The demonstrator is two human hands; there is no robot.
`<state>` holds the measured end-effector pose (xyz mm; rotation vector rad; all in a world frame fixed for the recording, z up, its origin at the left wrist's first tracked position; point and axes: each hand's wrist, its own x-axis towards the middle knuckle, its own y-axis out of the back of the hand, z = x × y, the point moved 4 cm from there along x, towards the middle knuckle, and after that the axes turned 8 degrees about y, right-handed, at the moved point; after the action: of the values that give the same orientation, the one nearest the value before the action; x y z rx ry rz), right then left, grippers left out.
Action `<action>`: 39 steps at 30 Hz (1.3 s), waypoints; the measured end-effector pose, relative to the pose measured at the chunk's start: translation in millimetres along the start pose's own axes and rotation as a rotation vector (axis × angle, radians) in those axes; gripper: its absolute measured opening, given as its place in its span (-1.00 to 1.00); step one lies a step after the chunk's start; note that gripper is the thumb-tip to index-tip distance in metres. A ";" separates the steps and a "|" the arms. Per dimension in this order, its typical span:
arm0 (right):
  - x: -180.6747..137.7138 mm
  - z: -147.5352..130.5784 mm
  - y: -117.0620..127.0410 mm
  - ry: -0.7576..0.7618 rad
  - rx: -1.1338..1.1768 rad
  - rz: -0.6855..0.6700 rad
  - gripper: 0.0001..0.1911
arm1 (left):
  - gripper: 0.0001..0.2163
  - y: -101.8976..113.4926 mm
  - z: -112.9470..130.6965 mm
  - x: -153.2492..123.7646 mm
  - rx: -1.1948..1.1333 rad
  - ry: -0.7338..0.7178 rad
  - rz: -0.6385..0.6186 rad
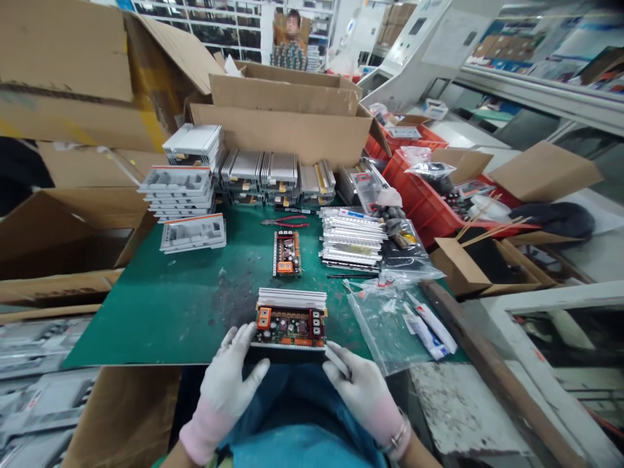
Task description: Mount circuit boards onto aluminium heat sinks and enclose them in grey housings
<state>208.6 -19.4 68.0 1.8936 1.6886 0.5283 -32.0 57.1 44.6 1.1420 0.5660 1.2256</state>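
- We handle the circuit module (290,328) gently, gloved fingertips on its edges, clear of the exposed components.
- Our left fingers (246,348) lie slightly spread at its lower left corner, our right fingers (338,365) at its lower right; we cannot tell whether either grips it.
- The module sits on the green mat (160,325), just ahead of the fingers.

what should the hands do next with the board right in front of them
Probably close both hands on the finned circuit board to steady it. The left hand is at its lower left corner, the right hand at its lower right, and it lies on the green mat with no clamp visible.
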 end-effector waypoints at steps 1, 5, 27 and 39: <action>-0.1 0.0 1.1 -0.004 0.016 -0.013 -0.63 | -0.50 1.3 -1.1 0.1 0.011 -0.013 -0.003; 5.6 6.8 19.9 -0.024 -0.029 0.051 -0.63 | -0.43 11.1 -12.6 15.9 0.032 -0.030 -0.022; 36.2 26.3 27.7 0.121 -0.255 0.154 -0.73 | -0.52 13.4 6.3 66.2 -0.159 -0.395 -0.244; 77.4 33.2 58.4 0.446 -0.349 -0.051 -0.76 | -0.45 1.3 3.0 47.5 -0.210 -0.199 -0.207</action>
<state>284.9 48.7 73.9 1.5509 1.7587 1.2103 -15.7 99.9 57.4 0.9878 0.3844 0.9571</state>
